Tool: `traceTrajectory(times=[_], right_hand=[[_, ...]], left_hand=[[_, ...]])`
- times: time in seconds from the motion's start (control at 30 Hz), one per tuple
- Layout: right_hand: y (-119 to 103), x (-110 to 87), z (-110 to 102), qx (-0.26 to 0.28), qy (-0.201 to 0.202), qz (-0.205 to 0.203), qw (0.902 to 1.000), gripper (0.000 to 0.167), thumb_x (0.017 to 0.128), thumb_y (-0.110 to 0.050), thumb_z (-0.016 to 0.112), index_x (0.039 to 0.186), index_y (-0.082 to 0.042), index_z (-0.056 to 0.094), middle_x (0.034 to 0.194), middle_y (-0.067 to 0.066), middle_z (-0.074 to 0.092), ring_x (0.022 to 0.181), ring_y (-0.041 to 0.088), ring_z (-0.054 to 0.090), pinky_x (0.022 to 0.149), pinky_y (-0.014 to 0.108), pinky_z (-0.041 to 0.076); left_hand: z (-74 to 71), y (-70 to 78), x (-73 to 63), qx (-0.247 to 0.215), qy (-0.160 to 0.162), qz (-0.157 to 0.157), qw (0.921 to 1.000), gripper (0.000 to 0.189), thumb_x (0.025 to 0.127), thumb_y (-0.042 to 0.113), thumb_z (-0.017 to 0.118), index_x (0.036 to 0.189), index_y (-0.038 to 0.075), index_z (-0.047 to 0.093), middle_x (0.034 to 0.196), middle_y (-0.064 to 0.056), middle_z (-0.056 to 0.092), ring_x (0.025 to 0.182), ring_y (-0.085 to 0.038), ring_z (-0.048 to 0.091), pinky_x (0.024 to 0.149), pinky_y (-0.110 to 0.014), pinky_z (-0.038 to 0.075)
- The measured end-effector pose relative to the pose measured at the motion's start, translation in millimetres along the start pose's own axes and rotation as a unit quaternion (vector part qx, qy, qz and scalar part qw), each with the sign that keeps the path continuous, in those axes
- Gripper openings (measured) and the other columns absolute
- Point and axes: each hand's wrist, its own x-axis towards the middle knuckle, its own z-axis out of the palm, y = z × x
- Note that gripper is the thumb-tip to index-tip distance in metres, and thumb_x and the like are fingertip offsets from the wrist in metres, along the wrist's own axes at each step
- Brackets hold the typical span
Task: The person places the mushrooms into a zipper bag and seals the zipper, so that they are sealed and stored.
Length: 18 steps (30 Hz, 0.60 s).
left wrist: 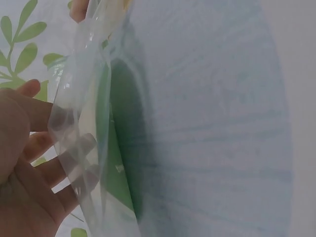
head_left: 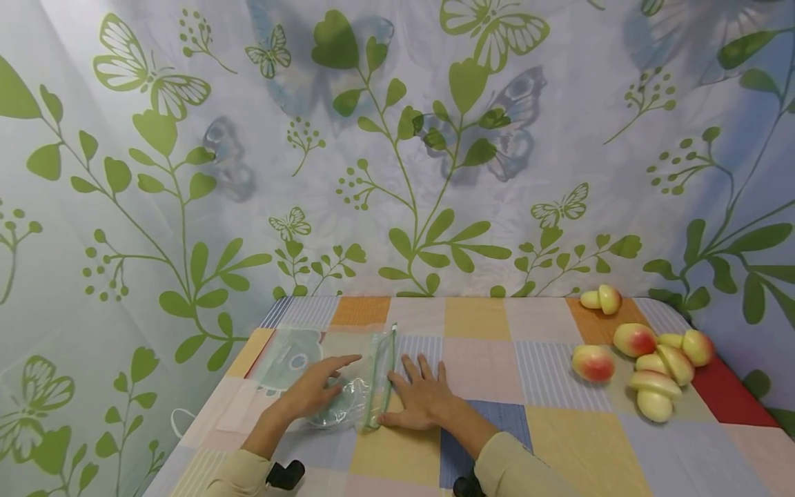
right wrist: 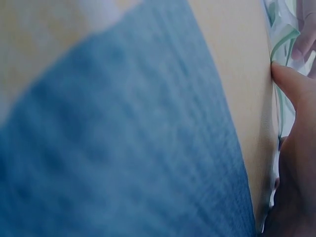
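A clear zip bag (head_left: 287,359) with a green printed design lies flat on the patchwork cloth, its green zip edge (head_left: 393,352) facing right. My left hand (head_left: 315,388) is over the bag near its opening, index finger stretched toward the zip. Clear film of the bag (left wrist: 94,113) covers some fingertips of the left hand (left wrist: 29,163) in the left wrist view. With fingers spread, my right hand (head_left: 422,400) rests on the cloth just right of the zip edge. In the right wrist view its thumb (right wrist: 291,81) touches the green strip at the bag's mouth.
Several yellow-and-red mushroom-shaped pieces (head_left: 635,339) are grouped at the right of the patchwork-covered table (head_left: 475,359). One more mushroom-shaped piece (head_left: 604,299) lies at the back edge. A leaf-and-butterfly curtain (head_left: 410,90) hangs behind and along both sides.
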Motion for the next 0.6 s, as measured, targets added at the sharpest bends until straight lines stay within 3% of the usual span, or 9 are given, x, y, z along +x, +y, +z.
traceTrajectory(times=[0.13, 0.37, 0.5, 0.6], right_hand=[[3, 3.7, 5, 0.000, -0.005, 0.003, 1.0000, 0.100, 0.084, -0.088, 0.045, 0.162, -0.026, 0.036, 0.170, 0.015, 0.018, 0.154, 0.045, 0.010, 0.113, 0.076, 0.009], [7, 7.6, 13, -0.001, 0.009, 0.002, 1.0000, 0.102, 0.082, -0.091, 0.043, 0.161, -0.027, 0.037, 0.170, 0.015, 0.018, 0.154, 0.045, 0.010, 0.112, 0.076, 0.009], [8, 9.4, 15, 0.000, 0.012, 0.001, 0.9999, 0.102, 0.082, -0.091, 0.044, 0.161, -0.027, 0.038, 0.170, 0.014, 0.019, 0.154, 0.045, 0.011, 0.112, 0.076, 0.009], [9, 10.1, 16, -0.002, 0.011, 0.002, 0.9999, 0.102, 0.082, -0.091, 0.044, 0.161, -0.027, 0.038, 0.170, 0.014, 0.020, 0.154, 0.045, 0.011, 0.112, 0.076, 0.010]], left_hand=[[2.0, 4.3, 1.8, 0.037, -0.008, 0.015, 0.9992, 0.064, 0.088, -0.019, 0.057, 0.147, 0.007, 0.057, 0.142, -0.018, 0.057, 0.128, -0.041, 0.055, 0.101, -0.060, 0.046], [5.0, 9.2, 3.1, 0.066, -0.010, -0.013, 0.9977, 0.056, 0.087, -0.019, 0.048, 0.142, -0.008, 0.055, 0.140, -0.025, 0.056, 0.130, -0.045, 0.053, 0.106, -0.061, 0.041], [8.1, 10.9, 3.9, 0.048, 0.016, -0.047, 0.9976, 0.048, 0.091, -0.011, 0.055, 0.139, -0.009, 0.056, 0.137, -0.022, 0.059, 0.128, -0.044, 0.055, 0.105, -0.059, 0.043], [11.5, 12.0, 5.4, 0.033, 0.039, -0.071, 0.9962, 0.043, 0.097, 0.006, 0.066, 0.137, -0.007, 0.059, 0.134, -0.021, 0.061, 0.121, -0.042, 0.060, 0.100, -0.057, 0.048]])
